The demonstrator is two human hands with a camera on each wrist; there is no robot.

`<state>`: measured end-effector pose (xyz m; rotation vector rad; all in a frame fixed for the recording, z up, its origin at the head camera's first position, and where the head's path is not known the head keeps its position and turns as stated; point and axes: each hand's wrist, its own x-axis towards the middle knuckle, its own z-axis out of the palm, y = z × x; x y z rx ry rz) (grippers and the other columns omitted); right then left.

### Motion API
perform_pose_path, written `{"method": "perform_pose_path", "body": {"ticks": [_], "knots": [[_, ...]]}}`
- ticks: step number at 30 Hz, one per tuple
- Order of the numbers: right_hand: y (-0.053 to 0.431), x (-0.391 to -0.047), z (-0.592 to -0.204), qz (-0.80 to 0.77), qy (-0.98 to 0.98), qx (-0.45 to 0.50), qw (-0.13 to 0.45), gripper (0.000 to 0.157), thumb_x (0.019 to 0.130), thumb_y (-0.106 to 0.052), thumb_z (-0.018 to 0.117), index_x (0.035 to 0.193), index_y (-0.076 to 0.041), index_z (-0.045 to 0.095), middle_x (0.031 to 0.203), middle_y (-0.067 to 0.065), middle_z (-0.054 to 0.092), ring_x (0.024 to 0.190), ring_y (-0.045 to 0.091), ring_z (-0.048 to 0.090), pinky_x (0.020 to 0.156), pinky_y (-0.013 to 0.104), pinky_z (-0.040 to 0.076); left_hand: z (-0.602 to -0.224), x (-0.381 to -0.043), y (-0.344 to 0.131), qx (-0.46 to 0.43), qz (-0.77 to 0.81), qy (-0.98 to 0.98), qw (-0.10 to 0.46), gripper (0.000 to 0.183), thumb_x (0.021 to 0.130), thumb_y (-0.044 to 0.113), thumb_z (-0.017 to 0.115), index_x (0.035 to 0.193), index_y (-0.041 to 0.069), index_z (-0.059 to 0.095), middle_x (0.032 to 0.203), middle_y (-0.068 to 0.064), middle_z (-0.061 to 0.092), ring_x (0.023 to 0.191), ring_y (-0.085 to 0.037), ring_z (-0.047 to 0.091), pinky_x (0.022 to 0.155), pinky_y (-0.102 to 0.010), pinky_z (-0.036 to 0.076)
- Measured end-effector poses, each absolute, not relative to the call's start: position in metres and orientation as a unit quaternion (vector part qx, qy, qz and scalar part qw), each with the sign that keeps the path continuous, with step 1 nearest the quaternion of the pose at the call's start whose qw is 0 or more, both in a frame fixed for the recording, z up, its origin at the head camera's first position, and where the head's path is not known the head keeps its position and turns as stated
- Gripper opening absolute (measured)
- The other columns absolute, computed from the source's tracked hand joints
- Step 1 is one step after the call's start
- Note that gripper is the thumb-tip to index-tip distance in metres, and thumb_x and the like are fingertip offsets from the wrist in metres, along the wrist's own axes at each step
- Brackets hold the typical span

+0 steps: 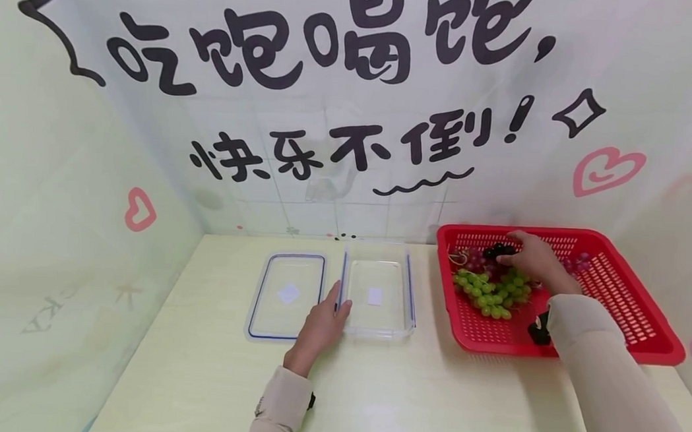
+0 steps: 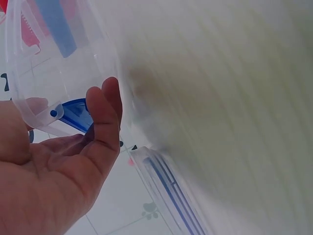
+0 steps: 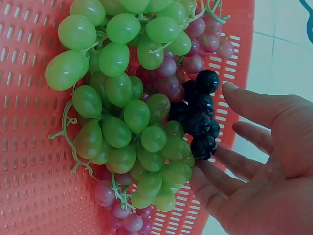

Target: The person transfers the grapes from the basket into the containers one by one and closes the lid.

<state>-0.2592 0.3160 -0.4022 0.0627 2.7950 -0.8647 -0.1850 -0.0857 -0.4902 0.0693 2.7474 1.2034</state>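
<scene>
A clear plastic food container (image 1: pixel 375 330) stands on the table, its left wall gripped by my left hand (image 1: pixel 320 323). In the left wrist view the fingers (image 2: pixel 105 117) curl beside a blue latch flap (image 2: pixel 76 115), and the thumb lies partly behind the clear wall. My right hand (image 1: pixel 536 259) reaches into the red basket (image 1: pixel 652 307). Its spread thumb and fingers (image 3: pixel 249 105) are around a small bunch of black grapes (image 3: pixel 198 117), without closing on it. Green grapes (image 3: pixel 137 115) lie beside that bunch, with red-purple grapes (image 3: pixel 166 78) partly hidden beneath.
A clear lid with a blue seal (image 1: pixel 286 298) lies flat to the left of the container. Behind the table (image 1: pixel 370 402) rises a printed wall sheet (image 1: pixel 323 201). More purple grapes (image 1: pixel 578 262) sit at the basket's far right side.
</scene>
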Motion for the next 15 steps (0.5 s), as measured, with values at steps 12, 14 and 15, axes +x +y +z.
{"method": "perform_pose_path", "body": {"ticks": [12,14,15], "knots": [[0.315,-0.263,-0.413,-0.312,0.943,0.001,0.120,0.069,0.093,-0.018,0.069,0.147,0.008,0.036,0.139,0.035,0.043,0.119,0.051,0.047,0.099,0.067,0.041,-0.490,-0.186,-0.087,0.025,0.399,0.914,0.073,0.061,0.105,0.034,0.046,0.157,0.007,0.027,0.142,-0.026,0.052,0.133,-0.041,0.048,0.107,-0.054,0.040],[0.315,-0.263,-0.415,-0.315,0.942,0.000,0.120,0.069,0.092,-0.017,0.070,0.147,0.008,0.037,0.139,0.034,0.044,0.119,0.050,0.047,0.099,0.067,0.041,-0.490,-0.185,-0.086,0.023,0.400,0.913,0.075,0.061,0.105,0.034,0.046,0.157,0.007,0.026,0.141,-0.026,0.053,0.132,-0.041,0.048,0.107,-0.054,0.040],[0.315,-0.263,-0.417,-0.315,0.942,0.000,0.118,0.069,0.091,-0.017,0.070,0.146,0.008,0.038,0.138,0.034,0.045,0.119,0.050,0.047,0.099,0.068,0.041,-0.489,-0.185,-0.086,0.023,0.401,0.913,0.076,0.062,0.105,0.034,0.046,0.157,0.007,0.026,0.140,-0.027,0.053,0.132,-0.041,0.049,0.107,-0.055,0.040]]}}
